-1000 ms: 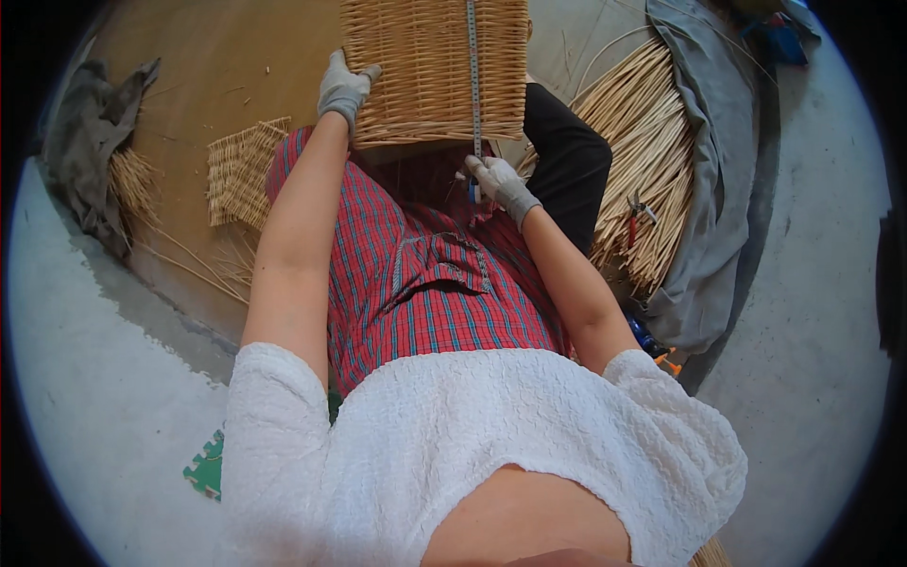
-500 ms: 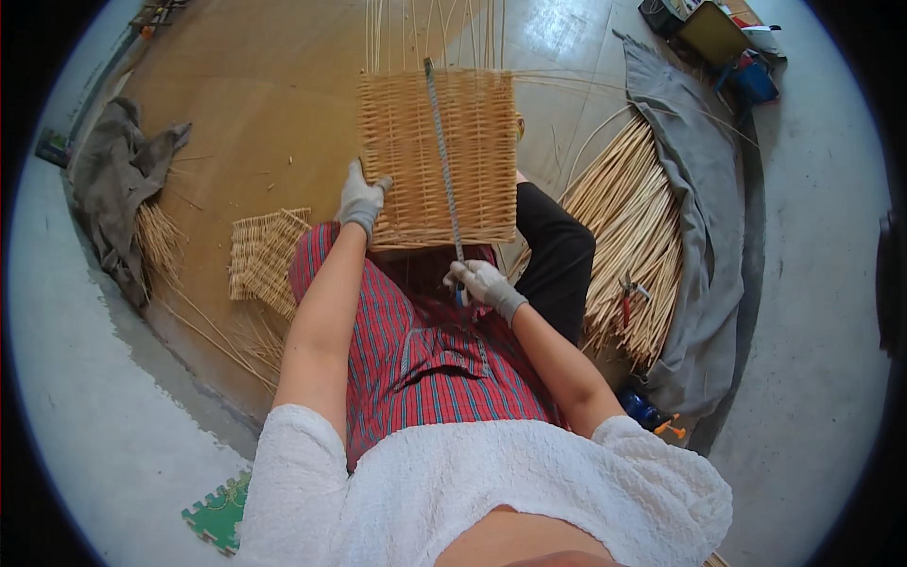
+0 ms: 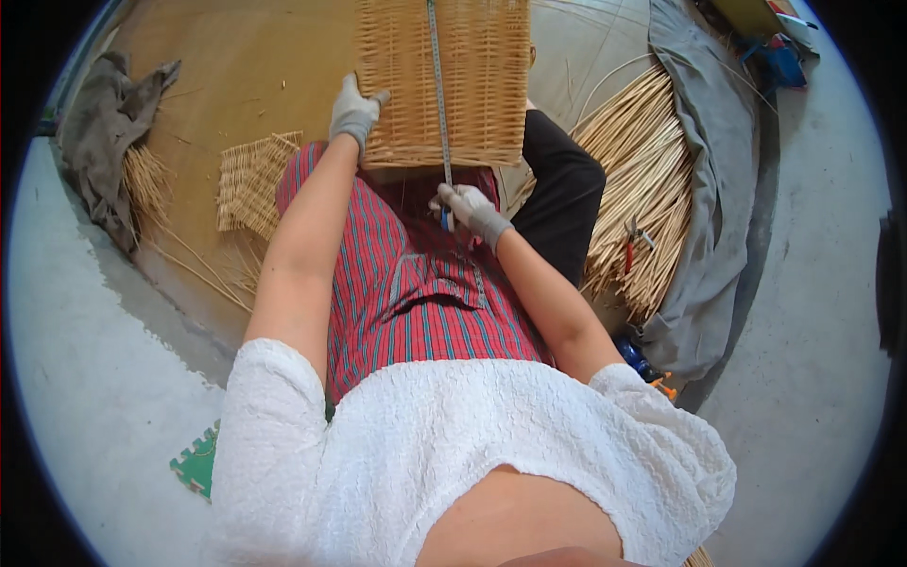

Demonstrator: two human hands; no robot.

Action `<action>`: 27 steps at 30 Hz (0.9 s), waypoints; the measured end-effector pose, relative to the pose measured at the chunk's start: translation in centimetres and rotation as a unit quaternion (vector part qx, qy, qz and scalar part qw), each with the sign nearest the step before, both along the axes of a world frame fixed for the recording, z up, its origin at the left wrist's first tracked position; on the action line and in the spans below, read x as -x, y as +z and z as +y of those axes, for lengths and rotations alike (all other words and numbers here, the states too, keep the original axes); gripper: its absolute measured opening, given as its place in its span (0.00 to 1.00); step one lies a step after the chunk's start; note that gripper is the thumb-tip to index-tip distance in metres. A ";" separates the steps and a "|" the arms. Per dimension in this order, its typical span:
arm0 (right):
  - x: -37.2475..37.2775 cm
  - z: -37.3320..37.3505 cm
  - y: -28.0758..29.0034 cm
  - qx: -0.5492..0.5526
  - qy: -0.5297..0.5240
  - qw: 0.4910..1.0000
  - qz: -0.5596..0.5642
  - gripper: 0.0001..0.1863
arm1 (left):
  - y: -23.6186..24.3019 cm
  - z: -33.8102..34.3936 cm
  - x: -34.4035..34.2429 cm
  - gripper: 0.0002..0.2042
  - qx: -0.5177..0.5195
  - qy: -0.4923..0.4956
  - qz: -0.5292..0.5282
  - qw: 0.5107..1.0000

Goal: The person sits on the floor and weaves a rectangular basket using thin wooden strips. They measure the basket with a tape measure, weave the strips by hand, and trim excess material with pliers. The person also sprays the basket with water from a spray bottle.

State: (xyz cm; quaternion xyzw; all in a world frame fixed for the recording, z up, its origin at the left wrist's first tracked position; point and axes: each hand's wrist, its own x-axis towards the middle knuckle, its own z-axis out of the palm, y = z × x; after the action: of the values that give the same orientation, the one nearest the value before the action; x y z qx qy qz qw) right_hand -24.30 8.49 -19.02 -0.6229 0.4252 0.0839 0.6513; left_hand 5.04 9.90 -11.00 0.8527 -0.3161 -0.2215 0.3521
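Note:
A woven wicker panel (image 3: 397,85) stands out over my knees, its far end cut off by the top of the picture. My gloved left hand (image 3: 355,111) grips its left edge, thumb on the woven face and fingers hidden behind. Down the panel's face runs a tape measure (image 3: 441,104), a pale narrow strip passing over the near edge. My gloved right hand (image 3: 469,208) is closed around the tape's near end, just below that edge. A bit of blue shows under the fingers, likely the tape's case.
On the right, a bundle of wicker rods (image 3: 642,180) lies on grey cloth (image 3: 713,189), with red-handled pruners (image 3: 631,244) on top. Smaller woven pieces (image 3: 248,184) sit left of my knee, near more rods (image 3: 146,180) under another grey cloth (image 3: 104,142).
The whole scene sits higher in the picture, so the panel's far end and its loose upright rods have left view. The tape lies slightly straighter along the panel. Both hands keep their holds.

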 end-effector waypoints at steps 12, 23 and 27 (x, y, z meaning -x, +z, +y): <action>-0.6 0.2 2.7 0.062 0.040 0.993 0.088 0.27 | 1.0 1.1 1.3 0.38 -0.015 0.039 -0.017 0.999; 1.8 1.5 11.0 0.033 -0.106 0.971 -0.213 0.13 | -0.8 5.8 5.2 0.36 0.101 0.068 -0.028 0.992; 5.6 -2.5 10.8 0.059 -0.119 0.952 -0.275 0.17 | -0.7 8.8 8.2 0.34 0.064 0.088 0.007 0.994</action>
State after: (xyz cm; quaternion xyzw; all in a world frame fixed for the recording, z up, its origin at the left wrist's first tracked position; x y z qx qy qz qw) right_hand -29.87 5.99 -8.17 -0.6043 0.3051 -0.1935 0.7102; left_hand -3.12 18.72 -11.70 0.8514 -0.2513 -0.1753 0.4258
